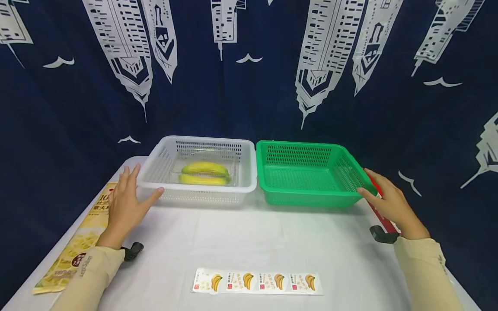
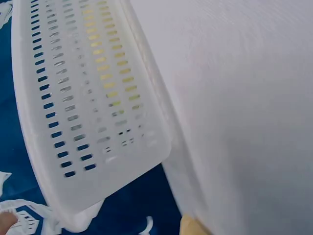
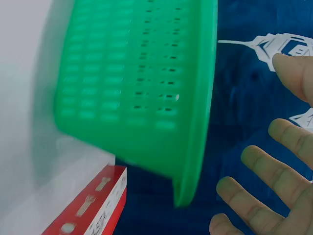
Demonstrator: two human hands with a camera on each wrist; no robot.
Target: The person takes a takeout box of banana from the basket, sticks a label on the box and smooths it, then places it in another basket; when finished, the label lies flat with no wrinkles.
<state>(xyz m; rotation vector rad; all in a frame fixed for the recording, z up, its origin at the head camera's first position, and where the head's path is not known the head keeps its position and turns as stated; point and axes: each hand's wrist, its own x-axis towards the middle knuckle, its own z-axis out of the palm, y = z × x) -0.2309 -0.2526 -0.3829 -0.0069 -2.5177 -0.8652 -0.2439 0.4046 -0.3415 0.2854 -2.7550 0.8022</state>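
Observation:
My left hand (image 1: 126, 209) is spread at the front left corner of a white plastic basket (image 1: 206, 188), holding nothing. Inside that basket sits a clear plastic box (image 1: 235, 162) with yellow bananas (image 1: 205, 168) in it. On the other side, my right hand (image 1: 389, 205) is at the front right corner of a green plastic basket (image 1: 307, 198). Its fingers are straight and apart in the right wrist view, with a gap between the fingertips (image 3: 230, 188) and the basket's rim. Only parts of the left fingers (image 2: 7, 221) enter the left wrist view.
A yellow pasta bag (image 1: 83, 242) lies under and beside the left arm. Partly hidden by the right hand is a red box (image 3: 90, 203). A strip of banana stickers (image 1: 257, 281) lies near the table's front. Behind the white table (image 1: 249, 242) hangs a dark blue patterned curtain (image 1: 233, 99).

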